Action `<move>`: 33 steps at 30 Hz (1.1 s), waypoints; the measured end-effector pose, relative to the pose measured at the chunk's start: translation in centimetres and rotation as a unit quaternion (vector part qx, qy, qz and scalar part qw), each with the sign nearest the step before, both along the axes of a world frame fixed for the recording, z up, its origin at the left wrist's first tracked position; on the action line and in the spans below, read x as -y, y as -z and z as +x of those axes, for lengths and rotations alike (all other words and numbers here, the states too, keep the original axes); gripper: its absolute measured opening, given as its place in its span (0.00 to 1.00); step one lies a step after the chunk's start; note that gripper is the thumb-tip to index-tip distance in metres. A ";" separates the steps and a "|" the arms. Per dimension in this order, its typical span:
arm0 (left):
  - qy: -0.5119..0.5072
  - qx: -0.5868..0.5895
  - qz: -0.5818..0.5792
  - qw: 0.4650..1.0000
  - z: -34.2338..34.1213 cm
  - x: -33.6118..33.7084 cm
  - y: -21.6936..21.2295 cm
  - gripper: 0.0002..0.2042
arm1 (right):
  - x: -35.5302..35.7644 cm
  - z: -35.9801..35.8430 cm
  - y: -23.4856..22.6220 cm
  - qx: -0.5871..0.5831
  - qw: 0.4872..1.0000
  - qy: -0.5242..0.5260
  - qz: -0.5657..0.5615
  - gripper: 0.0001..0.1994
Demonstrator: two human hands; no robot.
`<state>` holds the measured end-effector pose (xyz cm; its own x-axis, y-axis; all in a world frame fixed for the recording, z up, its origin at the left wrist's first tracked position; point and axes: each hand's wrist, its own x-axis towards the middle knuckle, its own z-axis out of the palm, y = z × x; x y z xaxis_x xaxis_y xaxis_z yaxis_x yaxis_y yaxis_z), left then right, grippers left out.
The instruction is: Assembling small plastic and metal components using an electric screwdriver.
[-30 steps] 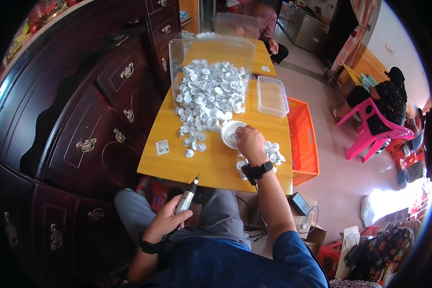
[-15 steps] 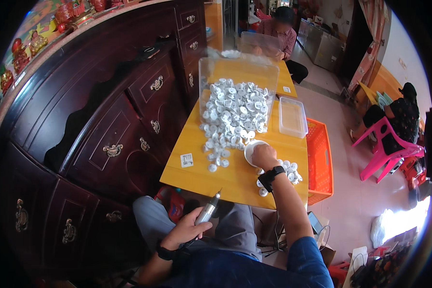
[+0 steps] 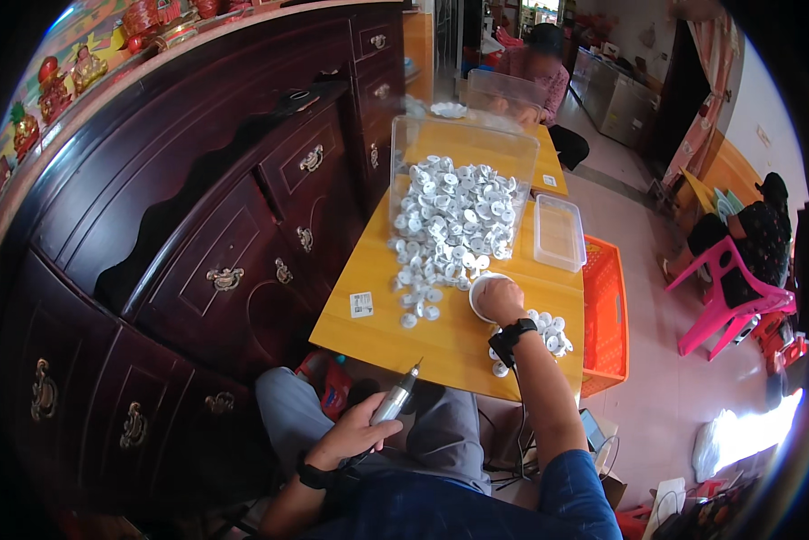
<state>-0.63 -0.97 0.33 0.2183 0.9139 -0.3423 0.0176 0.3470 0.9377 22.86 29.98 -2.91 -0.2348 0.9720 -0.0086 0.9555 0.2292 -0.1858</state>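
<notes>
In my left hand (image 3: 355, 436), wrapped round its body, is a slim silver electric screwdriver (image 3: 391, 407) with its thin tip pointing up and away, just off the table's near edge. My right hand (image 3: 502, 299) reaches into a small white bowl (image 3: 475, 290); its fingers are curled, and their tips are hidden, so what they pinch cannot be made out. Beyond the bowl, many small round white plastic parts (image 3: 454, 211) spill from a large clear box (image 3: 466, 135) tipped toward me. A smaller cluster of white parts (image 3: 553, 333) lies right of my wrist.
The yellow table (image 3: 359, 337) carries a shallow clear container (image 3: 559, 236) at its right side. An orange crate (image 3: 608, 310) stands beside it. Dark wooden cabinets (image 3: 197, 243) line the left. One person sits at the far table end, another by a pink chair (image 3: 724, 297).
The view has shifted slightly, so the table and everything on it sit a little lower and farther right. My right hand stays at the bowl, and my left keeps its grip on the screwdriver.
</notes>
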 end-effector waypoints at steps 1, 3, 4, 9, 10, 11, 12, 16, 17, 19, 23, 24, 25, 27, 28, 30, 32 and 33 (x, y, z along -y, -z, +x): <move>-0.002 0.001 0.000 1.000 0.0 0.0 0.1 0.23 | 0.0 -0.1 -0.1 0.001 1.000 -0.002 0.000 0.16; 0.004 0.010 -0.007 1.000 -0.1 0.0 0.2 0.23 | 0.0 -0.1 -0.2 0.021 1.000 0.002 -0.015 0.16; 0.003 0.011 -0.007 1.000 -0.1 0.0 0.3 0.23 | 0.0 0.0 -0.1 0.022 1.000 0.001 -0.015 0.16; 0.005 0.000 -0.003 1.000 -0.2 0.0 0.6 0.24 | 0.8 1.1 -1.2 -0.092 0.994 0.009 0.055 0.09; 0.003 0.002 -0.003 1.000 -0.3 0.0 0.6 0.24 | 0.9 1.3 -1.3 -0.090 0.994 0.006 0.055 0.09; 0.004 0.002 -0.001 1.000 -0.3 0.1 0.5 0.25 | 1.2 1.5 -1.3 -0.125 0.990 -0.001 0.071 0.08; 0.006 0.003 0.003 1.000 -0.2 0.1 0.5 0.26 | 1.5 1.9 -1.2 -0.159 0.983 -0.008 0.088 0.06; 0.004 0.018 0.008 1.000 0.0 0.2 1.2 0.27 | 2.8 2.4 -1.0 -0.269 0.955 -0.029 0.121 0.06; 0.005 0.020 0.010 1.000 0.0 0.2 1.3 0.27 | 3.1 2.5 -1.2 -0.294 0.949 -0.014 0.110 0.06; 0.009 0.025 0.012 1.000 0.1 0.1 1.3 0.28 | 3.6 2.8 -1.4 -0.315 0.944 0.003 0.099 0.06; 0.010 0.013 0.013 1.000 0.2 0.1 0.1 0.27 | 3.2 2.8 -0.7 -0.215 0.970 0.002 0.116 0.07; 0.000 0.009 0.013 1.000 0.2 0.2 0.1 0.27 | 2.9 2.8 -0.6 -0.169 0.979 -0.002 0.115 0.08; -0.010 0.005 0.013 1.000 0.3 0.1 0.1 0.26 | 2.7 2.8 -0.6 -0.167 0.979 0.001 0.116 0.08; -0.016 0.008 0.017 1.000 0.2 0.2 0.1 0.26 | 2.3 1.8 -1.0 -0.106 0.992 -0.004 0.071 0.08; -0.015 0.012 0.012 1.000 0.2 0.2 0.2 0.26 | 2.5 1.3 -1.6 -0.076 0.996 -0.005 0.049 0.10; -0.014 0.017 0.008 1.000 0.2 0.1 0.2 0.26 | 2.1 0.8 -1.2 -0.035 0.999 0.006 0.032 0.11; -0.009 0.006 0.011 1.000 0.3 0.1 0.3 0.26 | 1.8 0.8 -1.0 0.006 1.000 0.016 0.015 0.11; -0.011 0.006 0.011 1.000 0.2 0.1 0.3 0.26 | 1.8 0.7 -1.1 0.008 1.000 0.012 0.012 0.12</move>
<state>-0.42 -1.07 -0.02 0.2024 0.9260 -0.3188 -0.0007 0.3257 0.9455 23.53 28.16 -1.81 -0.2109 0.9774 0.0114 0.9638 0.2099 -0.1641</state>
